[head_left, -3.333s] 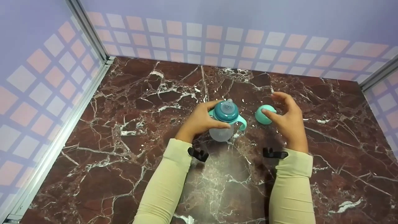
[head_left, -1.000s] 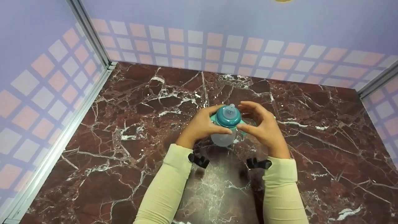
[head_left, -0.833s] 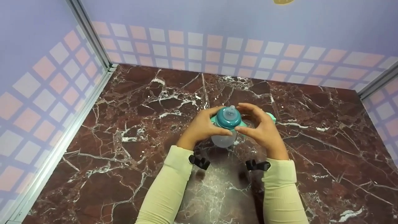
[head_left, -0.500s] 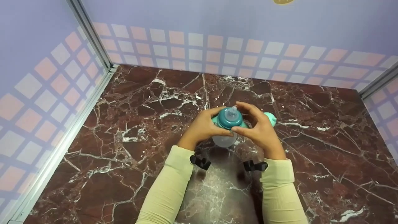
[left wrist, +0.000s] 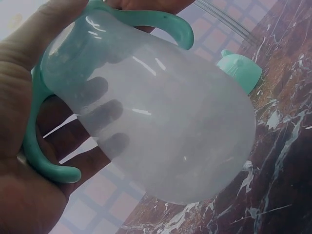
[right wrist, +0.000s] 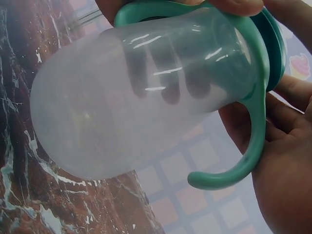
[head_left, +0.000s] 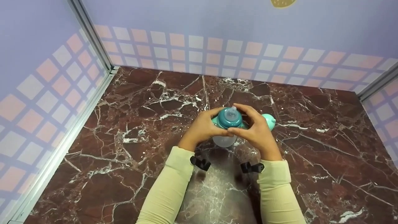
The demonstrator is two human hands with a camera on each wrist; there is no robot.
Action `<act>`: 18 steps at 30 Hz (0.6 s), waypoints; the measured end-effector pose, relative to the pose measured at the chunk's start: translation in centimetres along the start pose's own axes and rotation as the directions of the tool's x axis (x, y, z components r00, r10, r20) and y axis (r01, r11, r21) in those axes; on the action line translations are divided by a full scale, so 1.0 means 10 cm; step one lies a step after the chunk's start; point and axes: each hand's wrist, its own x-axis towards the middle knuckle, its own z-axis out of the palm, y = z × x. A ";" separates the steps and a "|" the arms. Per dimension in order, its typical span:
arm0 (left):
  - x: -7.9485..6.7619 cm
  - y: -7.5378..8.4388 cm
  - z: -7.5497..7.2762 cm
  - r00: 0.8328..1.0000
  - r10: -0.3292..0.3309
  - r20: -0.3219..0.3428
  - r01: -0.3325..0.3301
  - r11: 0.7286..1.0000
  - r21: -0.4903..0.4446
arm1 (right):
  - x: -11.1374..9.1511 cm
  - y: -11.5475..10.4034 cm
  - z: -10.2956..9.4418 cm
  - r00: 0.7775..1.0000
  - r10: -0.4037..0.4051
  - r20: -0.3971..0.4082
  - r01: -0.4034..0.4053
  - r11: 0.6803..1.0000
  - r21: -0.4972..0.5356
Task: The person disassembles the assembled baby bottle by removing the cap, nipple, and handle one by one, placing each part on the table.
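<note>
A baby bottle (head_left: 224,141) with a frosted clear body, two mint green handles (right wrist: 253,131), a dark teal collar ring (head_left: 229,119) and a clear nipple (head_left: 231,114) is between both hands. My left hand (head_left: 202,126) grips it round the neck, its fingers passing behind the body inside a handle, as the left wrist view shows. My right hand (head_left: 258,129) holds the collar ring from the right, thumb in front and fingers behind. Just right of that hand, a mint green cap (head_left: 268,121) rests on the table, partly hidden by it; a small knob sticks out from it.
The dark red marbled table (head_left: 149,180) carries small white specks behind the bottle. Purple panels with pink and white squares (head_left: 177,40) enclose the back and sides, joined by metal rails (head_left: 90,34). Black wrist mounts (head_left: 252,168) jut inward from the cuffs.
My right hand has left the mint green cap on the table, moved left to the bottle and closed round its collar ring. My left hand keeps its grip on the bottle.
</note>
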 end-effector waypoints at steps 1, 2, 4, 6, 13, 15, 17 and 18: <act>0.00 0.00 0.00 1.000 0.002 0.000 -0.002 1.000 0.006 | 0.00 0.00 0.01 1.000 0.001 -0.002 -0.001 1.000 -0.005; 0.00 0.00 0.00 1.000 0.002 -0.001 -0.002 1.000 0.010 | 0.00 0.00 0.01 1.000 0.001 -0.003 -0.001 1.000 -0.011; 0.00 0.00 0.00 1.000 0.006 -0.002 -0.006 1.000 0.022 | 0.00 0.00 0.02 1.000 0.003 -0.005 -0.003 1.000 -0.030; 0.00 0.00 0.01 1.000 0.014 0.001 -0.014 1.000 0.028 | 0.00 0.00 0.03 1.000 0.006 -0.007 -0.007 0.999 -0.051; 0.01 -0.01 0.01 0.999 0.034 0.010 -0.034 0.999 0.035 | 0.01 -0.01 0.02 1.000 0.006 0.001 -0.006 0.996 -0.090; 0.01 -0.01 0.01 0.999 0.037 0.013 -0.038 0.998 0.042 | 0.01 -0.02 0.03 1.000 -0.002 0.002 0.002 0.993 -0.118; 0.01 -0.02 0.01 0.999 0.034 0.017 -0.035 0.998 0.050 | 0.01 -0.03 0.03 1.000 -0.011 0.005 0.012 0.988 -0.152; 0.01 -0.02 0.01 0.999 0.031 0.019 -0.032 0.998 0.059 | 0.02 -0.04 0.04 1.000 -0.015 0.007 0.016 0.986 -0.166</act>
